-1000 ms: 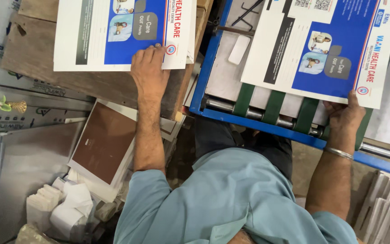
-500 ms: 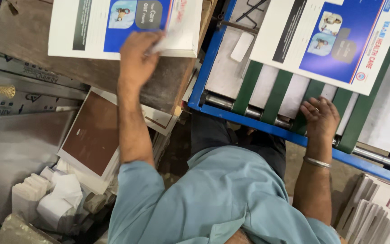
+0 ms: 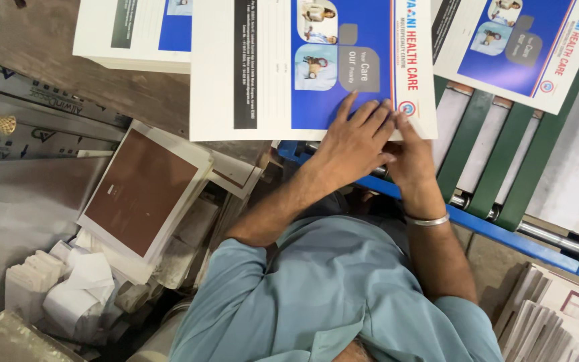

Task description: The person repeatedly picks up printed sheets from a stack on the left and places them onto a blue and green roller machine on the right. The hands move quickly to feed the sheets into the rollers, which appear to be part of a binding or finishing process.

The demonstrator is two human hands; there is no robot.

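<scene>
The printed sheet lay between the stack on the tabletop and the green belts. Left hand and right hand pressed flat fingers on its near edge, gripping nothing. It looked thin, light, floppy, probably slippery; best held at two edges.

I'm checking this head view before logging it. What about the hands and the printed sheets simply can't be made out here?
- Right hand: its fingertips are hidden by the left hand, which overlaps it.
- Printed sheet under both hands: its top is cut off by the upper edge.
- Stack of sheets at upper left: covered partly by that sheet, so its count is unclear.
- Sheet on the green belts: cut off at the top.
</scene>
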